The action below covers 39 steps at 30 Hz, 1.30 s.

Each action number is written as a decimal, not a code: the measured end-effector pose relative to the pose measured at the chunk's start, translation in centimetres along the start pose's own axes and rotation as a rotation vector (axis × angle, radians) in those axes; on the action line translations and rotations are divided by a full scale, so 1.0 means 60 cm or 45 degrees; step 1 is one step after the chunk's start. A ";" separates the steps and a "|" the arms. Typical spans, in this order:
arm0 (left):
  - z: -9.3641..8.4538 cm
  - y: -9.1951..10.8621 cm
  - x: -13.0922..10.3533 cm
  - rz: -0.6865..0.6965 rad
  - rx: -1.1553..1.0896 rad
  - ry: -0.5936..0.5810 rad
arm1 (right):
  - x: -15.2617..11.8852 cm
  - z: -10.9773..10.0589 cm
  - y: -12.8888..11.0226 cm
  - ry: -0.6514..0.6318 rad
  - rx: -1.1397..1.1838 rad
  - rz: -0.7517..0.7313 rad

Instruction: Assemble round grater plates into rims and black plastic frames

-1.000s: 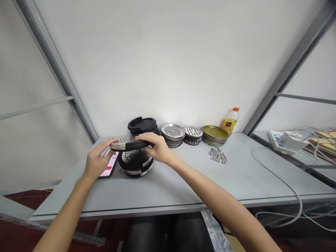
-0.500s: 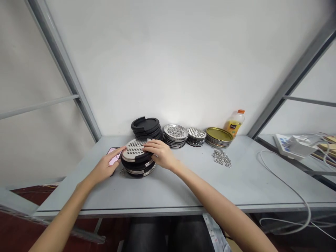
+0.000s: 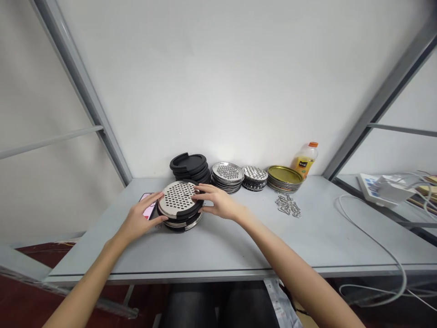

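A round metal grater plate (image 3: 175, 198) with a black partial rim (image 3: 191, 211) tops a stack of similar plates and black rings (image 3: 182, 225). My left hand (image 3: 138, 217) grips its left edge, fingertips on the metal and thumb at the lower left. On the right side, my right hand (image 3: 220, 200) has its fingers over the black rim and its thumb lower down by the edge. The plate leans slightly towards me. Whether it touches the stack all round, I cannot tell. Behind it stands a pile of black round holders (image 3: 189, 165).
Along the wall sit a stack of grater discs (image 3: 227, 173), a smaller stack of coarse discs (image 3: 255, 175), gold-topped lids (image 3: 285, 174) and a drink bottle (image 3: 305, 161). Metal clips (image 3: 288, 204) lie before them. A phone (image 3: 147, 210) is partly behind my left hand. A cable (image 3: 375, 241) hangs at right.
The top grater plate has turned and tipped towards me, showing more of its face. My left thumb has come to its lower edge, and my right fingers have shifted outward along the rim.
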<state>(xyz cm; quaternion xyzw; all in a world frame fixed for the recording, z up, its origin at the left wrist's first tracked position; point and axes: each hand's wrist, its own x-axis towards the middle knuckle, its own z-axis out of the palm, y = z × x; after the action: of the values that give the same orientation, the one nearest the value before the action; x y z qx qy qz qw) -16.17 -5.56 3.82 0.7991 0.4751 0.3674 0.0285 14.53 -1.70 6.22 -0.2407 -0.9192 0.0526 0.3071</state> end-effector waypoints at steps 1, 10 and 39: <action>0.001 0.000 -0.002 -0.001 -0.012 0.038 | -0.002 0.004 0.002 0.017 0.008 -0.018; 0.012 0.008 -0.013 -0.044 -0.080 0.197 | 0.000 0.022 0.019 0.059 0.032 -0.140; 0.021 0.091 0.006 0.118 0.022 0.548 | -0.044 -0.002 0.060 0.670 0.278 0.293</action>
<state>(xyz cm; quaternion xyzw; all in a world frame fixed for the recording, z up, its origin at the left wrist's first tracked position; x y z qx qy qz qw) -11.25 -7.88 5.25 0.7233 0.4361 0.5265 -0.0973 17.92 0.19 3.98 -0.3140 -0.7638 0.1213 0.5507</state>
